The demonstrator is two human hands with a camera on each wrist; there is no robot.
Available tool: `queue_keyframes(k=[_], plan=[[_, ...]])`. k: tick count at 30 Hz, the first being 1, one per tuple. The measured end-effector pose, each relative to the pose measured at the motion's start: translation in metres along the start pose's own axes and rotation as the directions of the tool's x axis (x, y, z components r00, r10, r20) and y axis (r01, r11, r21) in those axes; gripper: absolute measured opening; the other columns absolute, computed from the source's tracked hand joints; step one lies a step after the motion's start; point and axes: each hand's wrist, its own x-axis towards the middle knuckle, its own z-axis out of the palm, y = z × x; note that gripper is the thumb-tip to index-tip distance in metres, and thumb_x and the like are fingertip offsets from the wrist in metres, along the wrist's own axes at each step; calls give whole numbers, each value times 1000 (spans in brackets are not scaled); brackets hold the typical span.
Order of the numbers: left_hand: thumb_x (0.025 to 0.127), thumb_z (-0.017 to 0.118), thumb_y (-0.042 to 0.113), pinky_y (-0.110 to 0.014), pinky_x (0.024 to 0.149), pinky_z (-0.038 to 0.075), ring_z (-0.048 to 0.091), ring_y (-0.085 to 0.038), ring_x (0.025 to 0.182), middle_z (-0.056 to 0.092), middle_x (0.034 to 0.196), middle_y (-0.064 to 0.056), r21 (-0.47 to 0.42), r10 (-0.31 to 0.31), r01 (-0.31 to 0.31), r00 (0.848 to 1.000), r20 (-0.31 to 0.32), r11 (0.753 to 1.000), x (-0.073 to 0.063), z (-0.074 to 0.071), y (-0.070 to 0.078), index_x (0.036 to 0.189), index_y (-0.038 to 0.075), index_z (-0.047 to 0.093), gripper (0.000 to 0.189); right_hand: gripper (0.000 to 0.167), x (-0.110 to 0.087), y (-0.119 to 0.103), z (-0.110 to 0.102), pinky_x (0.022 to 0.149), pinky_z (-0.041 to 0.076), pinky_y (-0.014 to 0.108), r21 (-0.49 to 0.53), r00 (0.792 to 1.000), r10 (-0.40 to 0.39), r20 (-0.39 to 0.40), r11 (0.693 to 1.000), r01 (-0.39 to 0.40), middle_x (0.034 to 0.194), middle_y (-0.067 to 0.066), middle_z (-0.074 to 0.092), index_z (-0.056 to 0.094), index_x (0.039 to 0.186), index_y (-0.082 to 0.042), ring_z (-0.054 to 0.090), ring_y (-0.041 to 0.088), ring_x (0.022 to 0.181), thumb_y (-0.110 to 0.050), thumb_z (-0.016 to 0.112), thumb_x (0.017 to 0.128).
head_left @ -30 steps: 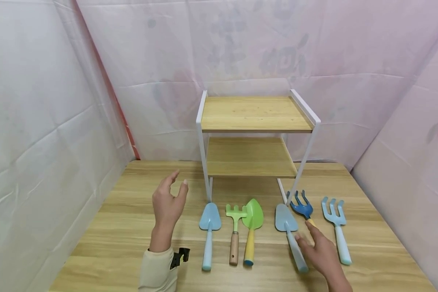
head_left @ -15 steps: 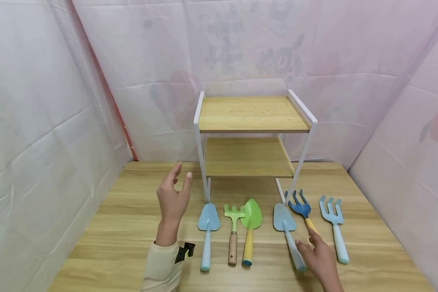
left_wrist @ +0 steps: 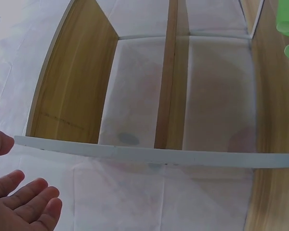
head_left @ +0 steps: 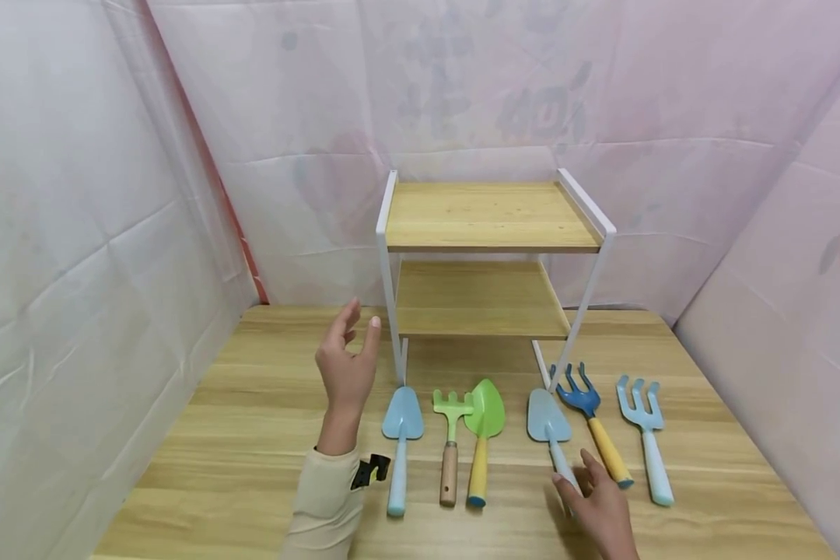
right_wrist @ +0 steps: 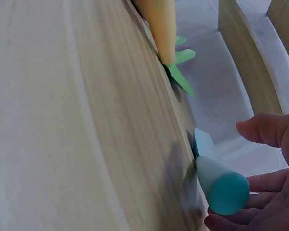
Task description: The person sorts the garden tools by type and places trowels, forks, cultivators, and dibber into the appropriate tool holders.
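Note:
My right hand (head_left: pixel 598 502) is over the handle of the right-hand light blue trowel (head_left: pixel 548 416), hiding part of it. In the right wrist view, the thumb stands apart from the teal-tipped handle (right_wrist: pixel 229 192), while the other fingers lie beside it. A blue hand fork (head_left: pixel 581 400) with a yellow handle is just right of that trowel, and a light blue fork (head_left: pixel 642 412) lies further right. With fingers spread and nothing held, my left hand (head_left: pixel 346 369) hovers left of the two-tier shelf (head_left: pixel 493 218); the left wrist view shows its fingertips near the white frame (left_wrist: pixel 154 154).
Another light blue trowel (head_left: pixel 402 414) lies before the shelf's left leg. Beside it are a green rake (head_left: pixel 452 408) with a wooden handle and a green trowel (head_left: pixel 491 408) with a yellow handle, heads overlapping. Pale curtains (head_left: pixel 308 117) enclose the wooden table (head_left: pixel 217 443).
My right hand has moved left, away from the yellow-handled fork to the light blue trowel's handle. My left hand has drifted right and slightly up, closer to the shelf. The tools stay put.

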Motion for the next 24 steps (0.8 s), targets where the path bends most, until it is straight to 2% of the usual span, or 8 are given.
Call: queue_keyframes(k=[4,11,18,24], plan=[[84,66,10,-49,77,48,60,-25,103,62,113,-15,-22,-15,15,1000,-3,1000,0,6,0,117,-4,60,36,70,0,0,3,81,46,50,-17,1000,-15,-10,1000,15,113,37,52,30,132,21,54,46,102,-18,66,86],[85,65,9,-43,78,49,59,-27,103,62,114,-13,-73,-10,11,1000,13,997,7,14,3,118,-3,60,35,67,4,-6,7,84,44,51,-32,1000,-10,-16,999,10,120,36,47,34,130,20,52,46,106,-16,67,83],[84,64,10,-40,76,50,61,-22,100,64,110,-13,-70,-34,33,999,-8,997,16,20,5,117,-3,60,36,73,8,-6,5,80,44,53,-115,1000,2,15,993,0,109,36,55,34,125,25,55,45,99,-19,71,80],[85,64,12,-39,78,49,60,-20,102,63,111,-14,-79,-30,29,1000,-6,996,29,24,7,118,-4,59,38,69,10,-4,5,74,45,50,-179,1000,-8,9,984,10,99,32,59,45,115,27,57,37,87,-23,73,76]])
